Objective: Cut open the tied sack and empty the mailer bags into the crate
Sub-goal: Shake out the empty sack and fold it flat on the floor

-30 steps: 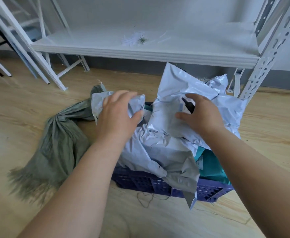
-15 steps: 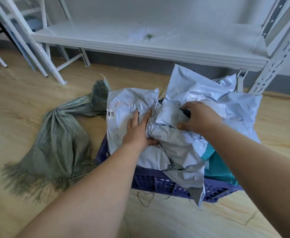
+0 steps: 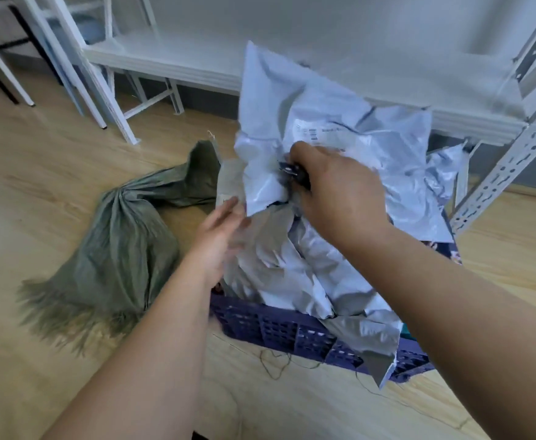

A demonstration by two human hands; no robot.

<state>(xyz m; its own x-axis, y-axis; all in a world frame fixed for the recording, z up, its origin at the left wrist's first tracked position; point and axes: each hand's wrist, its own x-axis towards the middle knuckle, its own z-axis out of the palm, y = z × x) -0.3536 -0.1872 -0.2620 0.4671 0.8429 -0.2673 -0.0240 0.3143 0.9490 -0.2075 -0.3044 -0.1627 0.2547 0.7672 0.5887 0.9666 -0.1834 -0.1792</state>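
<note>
A dark blue plastic crate [image 3: 279, 331] on the floor is heaped with crumpled white and grey mailer bags [image 3: 317, 281]. My right hand [image 3: 333, 192] is shut on a large white mailer bag [image 3: 292, 100] and holds it upright above the pile. A small black cutter [image 3: 293, 173] is also in that fist. My left hand [image 3: 219, 236] is open and blurred, with its fingers against the left side of the heap. The limp green woven sack [image 3: 126, 249] lies flat on the floor left of the crate, its frayed end toward me.
A low white metal shelf [image 3: 196, 58] runs behind the crate, with its perforated upright [image 3: 508, 163] close at the right. More white frame legs [image 3: 101, 90] stand at the back left. Loose thread [image 3: 279, 363] lies on the wooden floor before the crate.
My right hand has raised the large white mailer bag up off the pile. My left hand has slid off the top of the bags to the heap's left side.
</note>
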